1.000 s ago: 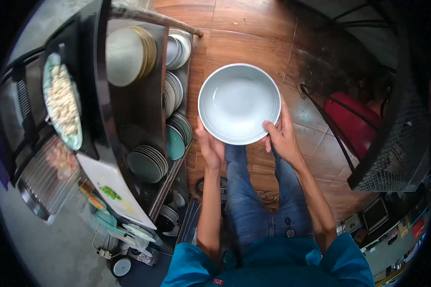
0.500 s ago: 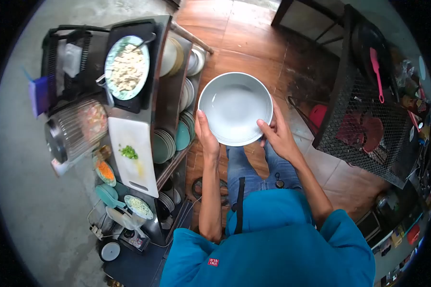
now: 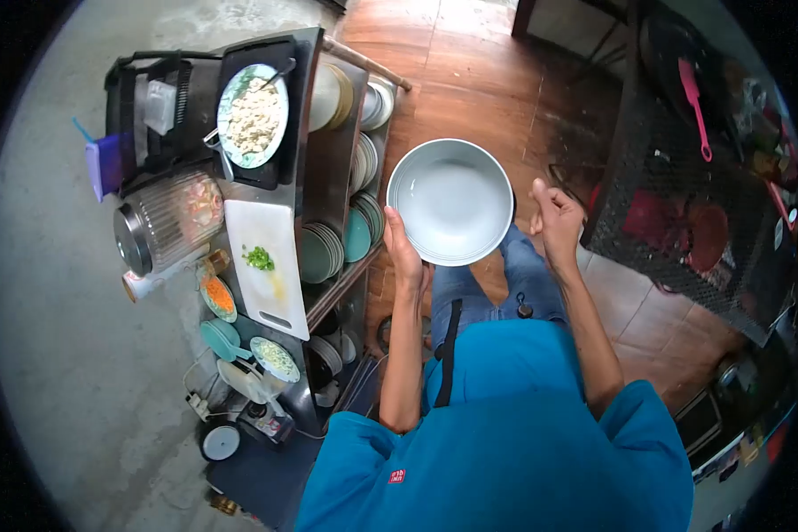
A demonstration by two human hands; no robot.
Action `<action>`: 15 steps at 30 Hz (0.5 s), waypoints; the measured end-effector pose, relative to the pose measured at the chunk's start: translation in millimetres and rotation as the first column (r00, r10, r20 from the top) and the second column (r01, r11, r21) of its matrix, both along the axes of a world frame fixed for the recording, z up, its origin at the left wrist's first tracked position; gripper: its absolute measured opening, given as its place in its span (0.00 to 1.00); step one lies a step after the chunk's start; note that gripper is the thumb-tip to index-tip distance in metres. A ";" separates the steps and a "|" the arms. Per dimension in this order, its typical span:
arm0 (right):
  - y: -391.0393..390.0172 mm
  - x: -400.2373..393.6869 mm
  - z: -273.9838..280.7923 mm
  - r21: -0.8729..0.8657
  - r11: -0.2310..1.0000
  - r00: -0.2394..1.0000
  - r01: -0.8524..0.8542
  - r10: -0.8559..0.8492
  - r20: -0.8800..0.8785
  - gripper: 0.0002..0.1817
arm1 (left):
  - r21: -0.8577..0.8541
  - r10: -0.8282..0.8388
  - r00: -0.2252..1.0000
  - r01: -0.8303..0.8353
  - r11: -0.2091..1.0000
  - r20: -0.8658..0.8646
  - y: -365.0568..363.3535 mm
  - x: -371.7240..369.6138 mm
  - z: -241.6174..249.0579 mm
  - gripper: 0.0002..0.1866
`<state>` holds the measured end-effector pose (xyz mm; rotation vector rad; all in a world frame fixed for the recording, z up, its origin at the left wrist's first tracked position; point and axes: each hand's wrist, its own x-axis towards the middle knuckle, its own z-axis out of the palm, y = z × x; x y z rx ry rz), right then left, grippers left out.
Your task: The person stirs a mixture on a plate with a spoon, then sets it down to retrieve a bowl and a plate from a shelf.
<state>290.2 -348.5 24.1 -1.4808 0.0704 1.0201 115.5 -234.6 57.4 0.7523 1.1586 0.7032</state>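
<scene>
In my left hand (image 3: 405, 253) is a white bowl (image 3: 450, 202) with a pale grey rim, gripped at its left edge with the thumb on the rim and the fingers underneath. The bowl's inside faces up and nothing lies in it. My right hand (image 3: 557, 220) hovers apart from the bowl, just to its right, its fingers curled in and nothing visible in them. On the counter to the left, a white cutting board (image 3: 266, 222) carries chopped green pieces (image 3: 258, 258).
A plate of white cubes (image 3: 253, 120) lies at the counter's far end, beside a lidded clear jar (image 3: 164, 222). Shredded orange food (image 3: 218, 296) sits on a small plate. Stacked plates (image 3: 356, 234) fill the shelves below. A black mesh rack (image 3: 612, 213) stands at right.
My right hand has let go of the bowl and moved off to the right, its fingers curling. The left hand still holds the bowl, now slightly further right in view.
</scene>
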 end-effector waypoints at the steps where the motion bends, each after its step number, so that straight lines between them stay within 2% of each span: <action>1: -11.1 -1.6 -19.9 -0.007 0.998 0.998 -0.058 0.058 -0.026 0.10 | -0.018 -0.016 1.000 0.016 1.000 -0.019 -6.3 -3.8 -5.5 0.31; 2: -23.6 -5.2 -37.9 -0.009 0.993 0.991 -0.122 0.121 -0.053 0.10 | -0.040 -0.040 0.997 0.038 0.998 -0.060 -12.0 -9.5 -12.6 0.31; 3: -25.9 -10.4 -37.7 -0.087 0.965 0.963 -0.246 0.254 0.087 0.17 | -0.057 -0.064 0.993 0.058 0.997 -0.096 -16.2 -14.4 -20.9 0.31; 4: -27.1 -19.0 -39.4 -0.091 0.967 0.967 -0.238 0.245 0.074 0.17 | -0.065 -0.074 0.991 0.067 0.996 -0.108 -19.6 -19.2 -30.1 0.31; 6: -31.9 -34.7 -44.3 0.050 0.988 0.982 -0.148 0.141 0.129 0.29 | -0.042 -0.111 0.979 0.105 0.994 -0.171 -28.2 -30.6 -45.2 0.32; 7: -40.1 -24.7 -50.3 0.094 0.946 0.935 -0.310 0.322 -0.149 0.39 | -0.049 -0.118 0.976 0.111 0.993 -0.181 -31.7 -35.8 -50.9 0.32; 8: -42.7 -26.3 -55.1 0.092 0.949 0.937 -0.300 0.311 -0.157 0.39 | -0.069 -0.152 0.963 0.140 0.988 -0.222 -33.4 -40.6 -56.7 0.32; 10: -40.5 -33.6 -51.9 0.107 0.887 0.862 -0.448 0.461 -0.212 0.41 | -0.102 -0.201 0.942 0.180 0.978 -0.268 -35.8 -47.1 -68.4 0.32; 12: -39.1 -42.2 -56.5 0.162 0.877 0.832 -0.452 0.480 -0.279 0.39 | -0.133 -0.218 0.932 0.187 0.973 -0.290 -37.9 -51.0 -77.5 0.33; 14: -39.5 -53.3 -75.8 0.136 0.822 0.822 -0.553 0.565 -0.073 0.38 | -0.137 -0.247 0.910 0.213 0.967 -0.333 -37.4 -52.3 -85.3 0.33; 15: -37.6 -51.0 -77.0 0.176 0.818 0.820 -0.547 0.566 -0.080 0.37 | -0.136 -0.267 0.888 0.233 0.963 -0.373 -38.1 -54.5 -86.2 0.34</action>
